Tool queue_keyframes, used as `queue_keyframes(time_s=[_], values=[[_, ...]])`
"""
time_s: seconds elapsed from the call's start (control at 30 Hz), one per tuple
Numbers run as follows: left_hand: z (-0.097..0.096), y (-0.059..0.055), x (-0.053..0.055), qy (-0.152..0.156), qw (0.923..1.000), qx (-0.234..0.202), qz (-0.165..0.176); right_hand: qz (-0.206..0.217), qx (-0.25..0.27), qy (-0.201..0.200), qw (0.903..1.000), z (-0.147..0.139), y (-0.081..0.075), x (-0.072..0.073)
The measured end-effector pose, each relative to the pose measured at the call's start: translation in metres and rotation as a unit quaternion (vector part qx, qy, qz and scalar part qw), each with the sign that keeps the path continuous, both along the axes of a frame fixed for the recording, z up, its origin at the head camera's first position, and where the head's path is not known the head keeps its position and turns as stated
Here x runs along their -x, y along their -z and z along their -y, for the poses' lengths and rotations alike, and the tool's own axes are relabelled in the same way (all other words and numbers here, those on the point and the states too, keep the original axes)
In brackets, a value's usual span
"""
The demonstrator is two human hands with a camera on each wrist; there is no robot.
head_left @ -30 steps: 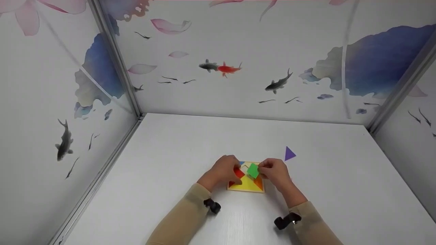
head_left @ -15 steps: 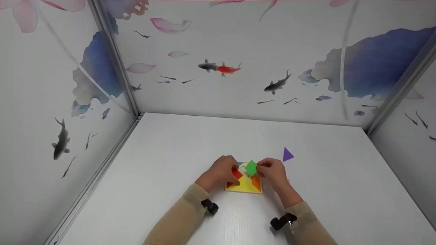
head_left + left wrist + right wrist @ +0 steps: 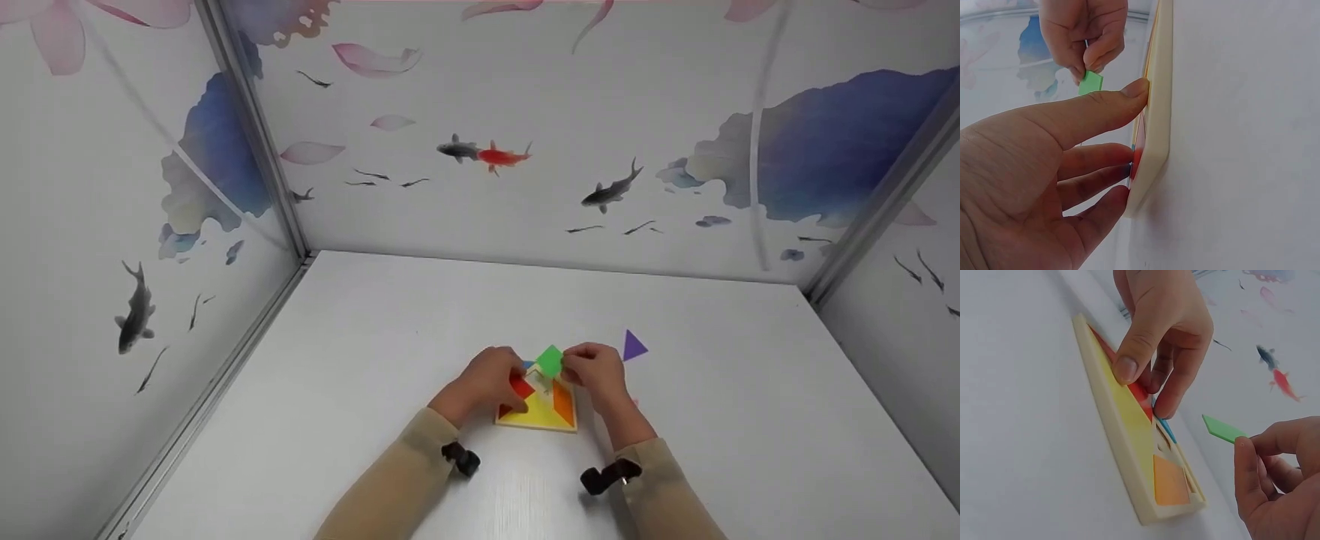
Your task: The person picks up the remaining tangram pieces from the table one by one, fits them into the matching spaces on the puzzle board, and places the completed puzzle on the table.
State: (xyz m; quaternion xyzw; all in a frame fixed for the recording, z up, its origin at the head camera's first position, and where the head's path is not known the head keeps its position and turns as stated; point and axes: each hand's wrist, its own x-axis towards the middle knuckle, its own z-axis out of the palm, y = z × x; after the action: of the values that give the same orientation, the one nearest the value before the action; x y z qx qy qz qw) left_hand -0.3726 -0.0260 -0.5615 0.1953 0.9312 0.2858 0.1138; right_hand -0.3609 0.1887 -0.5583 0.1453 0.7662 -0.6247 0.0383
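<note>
A small wooden tangram tray lies on the white table, holding a yellow piece, an orange piece, red pieces and a blue piece. My left hand rests on the tray's left side, thumb on the yellow and fingertips at the red piece. Between thumb and fingers, my right hand pinches a flat green tangram piece by its edge. This piece is raised over the tray's far side. An uncovered part of the tray bed shows beside the orange piece.
A purple triangle lies on the table beyond the right hand. A bit of pink shows beside the right wrist, mostly hidden. White walls printed with fish and petals enclose the table at the back and sides.
The right hand has moved the green piece away from the tray's middle toward its far edge, uncovering more of the tray bed. The left hand has stayed in place on the tray.
</note>
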Motion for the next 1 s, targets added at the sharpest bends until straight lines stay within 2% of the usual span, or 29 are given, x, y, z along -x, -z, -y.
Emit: queue_keyframes(time_s=[0.2, 0.53, 0.73, 1.0], values=[[-0.005, -0.001, 0.001, 0.003, 0.9999, 0.011, -0.009, -0.001, -0.013, -0.003, 0.9999, -0.003, 0.007, 0.003], [-0.001, 0.007, 0.002, 0.010, 0.9997, 0.018, -0.016, -0.017, -0.050, -0.012, 0.9985, 0.006, 0.016, -0.002], [0.001, 0.006, 0.001, 0.006, 0.9996, 0.022, -0.017, -0.026, -0.074, -0.024, 0.9966, 0.014, 0.017, -0.006], [0.001, 0.003, 0.003, 0.003, 0.9997, 0.013, -0.019, -0.039, -0.088, -0.019, 0.9952, 0.017, 0.013, -0.005]])
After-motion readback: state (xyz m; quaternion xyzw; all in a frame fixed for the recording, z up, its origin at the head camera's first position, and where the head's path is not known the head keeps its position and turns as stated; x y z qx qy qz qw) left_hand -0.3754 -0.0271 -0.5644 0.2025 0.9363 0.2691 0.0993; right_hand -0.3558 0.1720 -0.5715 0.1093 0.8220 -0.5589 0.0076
